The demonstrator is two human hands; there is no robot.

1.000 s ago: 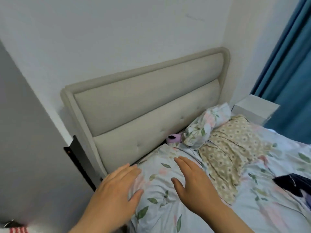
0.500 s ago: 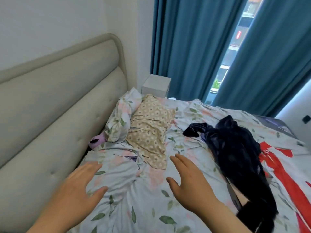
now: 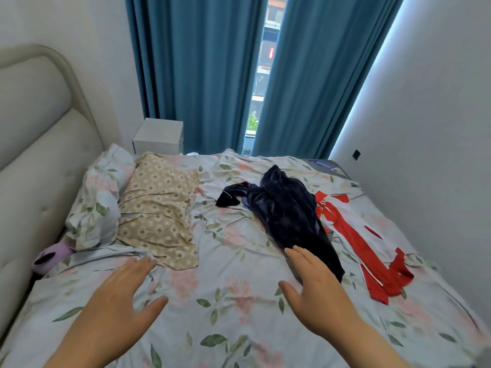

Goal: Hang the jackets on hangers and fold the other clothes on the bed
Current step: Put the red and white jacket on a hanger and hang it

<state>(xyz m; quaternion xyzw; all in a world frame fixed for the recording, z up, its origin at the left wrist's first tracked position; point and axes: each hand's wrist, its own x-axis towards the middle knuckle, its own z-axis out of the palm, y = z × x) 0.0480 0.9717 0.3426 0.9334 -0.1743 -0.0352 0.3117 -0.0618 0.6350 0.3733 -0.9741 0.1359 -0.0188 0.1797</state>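
Grip empty, both sides: left hand [image 3: 119, 296], right hand [image 3: 316, 290], fingers spread over bed [image 3: 225, 314]. Just beyond right hand sits navy heap [image 3: 287, 211], touching red-white top [image 3: 356, 235]. Risk imo: grabbing navy heap blind drags red-white top along, tangled sleeves, messy fold.

Teal curtains [image 3: 199, 75] flank a narrow daylit window [image 3: 261, 75].

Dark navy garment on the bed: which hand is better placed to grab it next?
Probably the right hand: open, its fingertips overlap the near end of the dark navy garment. The left hand is open over the floral cover, nearer the beige patterned cloth.
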